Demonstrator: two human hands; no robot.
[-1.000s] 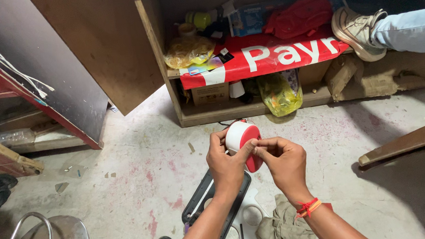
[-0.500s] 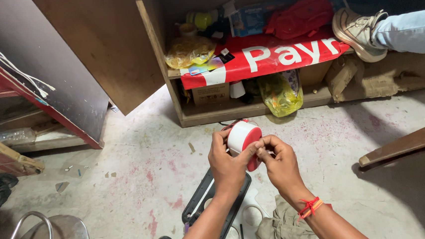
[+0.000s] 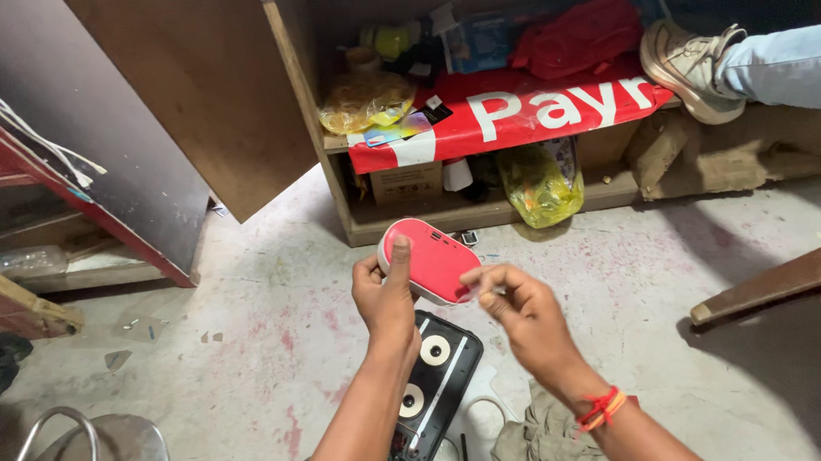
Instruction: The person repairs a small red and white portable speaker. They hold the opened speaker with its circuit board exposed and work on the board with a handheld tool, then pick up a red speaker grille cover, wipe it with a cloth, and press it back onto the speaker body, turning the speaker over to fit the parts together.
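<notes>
Two hands over stained concrete floor (image 3: 247, 367) — left hand (image 3: 384, 300) grips red device (image 3: 429, 258), right hand (image 3: 522, 309) pinches its edge.

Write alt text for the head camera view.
Two bare hands hold up a small red and white rounded device: the left hand grips it, the right hand pinches at its edge. Below lies a black twin-speaker panel on a stained concrete floor, before a cluttered wooden shelf.

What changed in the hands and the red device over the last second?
The red and white device has turned its broad red face toward the camera. The right hand has let go and now pinches something small beside it. The left hand keeps its grip. The black speaker on the floor stays put.
</notes>
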